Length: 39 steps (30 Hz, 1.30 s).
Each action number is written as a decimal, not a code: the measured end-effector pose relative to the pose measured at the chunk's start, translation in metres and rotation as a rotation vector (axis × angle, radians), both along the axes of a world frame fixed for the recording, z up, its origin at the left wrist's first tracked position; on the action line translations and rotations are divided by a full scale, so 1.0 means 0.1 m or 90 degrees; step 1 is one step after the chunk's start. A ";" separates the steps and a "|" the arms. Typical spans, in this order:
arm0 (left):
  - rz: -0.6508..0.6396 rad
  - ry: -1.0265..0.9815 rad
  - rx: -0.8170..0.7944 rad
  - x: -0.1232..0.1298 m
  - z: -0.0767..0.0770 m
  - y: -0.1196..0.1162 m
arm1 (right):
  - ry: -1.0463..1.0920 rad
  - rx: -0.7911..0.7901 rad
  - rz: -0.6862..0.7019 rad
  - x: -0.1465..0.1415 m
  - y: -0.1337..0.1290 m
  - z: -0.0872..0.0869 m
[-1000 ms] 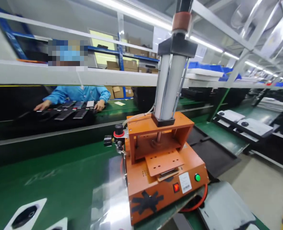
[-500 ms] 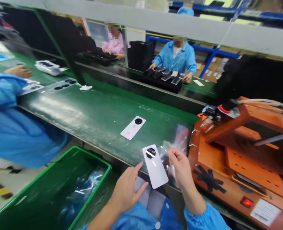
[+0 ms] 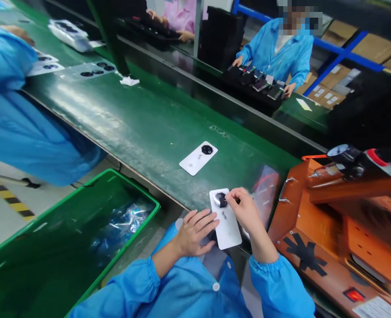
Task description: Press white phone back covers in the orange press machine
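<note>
A white phone back cover [image 3: 227,229] with a round black camera plate [image 3: 221,200] lies at the near edge of the green bench. My left hand [image 3: 195,232] has its fingers stretched out, their tips at the cover's left edge. At the camera plate's right side is my right hand [image 3: 245,210], thumb and forefinger pinched together. Whatever lies between those fingertips is too small to make out. A second white back cover [image 3: 198,158], also with a round black camera plate, rests farther up the bench, apart from both hands.
An orange press [image 3: 301,212] with a gauge stands at right, beside a clear plastic bag [image 3: 266,190]. Below left is a green bin [image 3: 132,185] holding crumpled plastic film [image 3: 129,223]. A co-worker's blue sleeve [image 3: 6,62] is at far left; two people sit across the bench.
My right hand has moved from beside the near cover onto its camera plate. My left hand has come against the cover's left edge. The view has tilted down.
</note>
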State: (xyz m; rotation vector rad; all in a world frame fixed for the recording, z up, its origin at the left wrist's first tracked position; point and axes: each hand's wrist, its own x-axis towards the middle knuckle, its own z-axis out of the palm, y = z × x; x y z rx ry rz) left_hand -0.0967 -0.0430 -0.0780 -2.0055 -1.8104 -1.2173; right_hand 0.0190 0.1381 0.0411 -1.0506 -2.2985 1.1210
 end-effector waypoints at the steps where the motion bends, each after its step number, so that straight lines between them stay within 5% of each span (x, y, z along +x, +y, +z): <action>1: 0.001 -0.002 -0.002 0.00 -0.02 0.00 | -0.006 0.006 0.002 0.00 0.00 -0.02; 33: 0.030 -0.021 -0.006 0.04 -0.07 -0.02 | -0.082 0.119 -0.043 -0.05 -0.07 -0.09; 39: 0.038 0.017 -0.016 0.05 -0.09 -0.01 | -0.138 0.356 -0.058 0.14 -0.30 0.16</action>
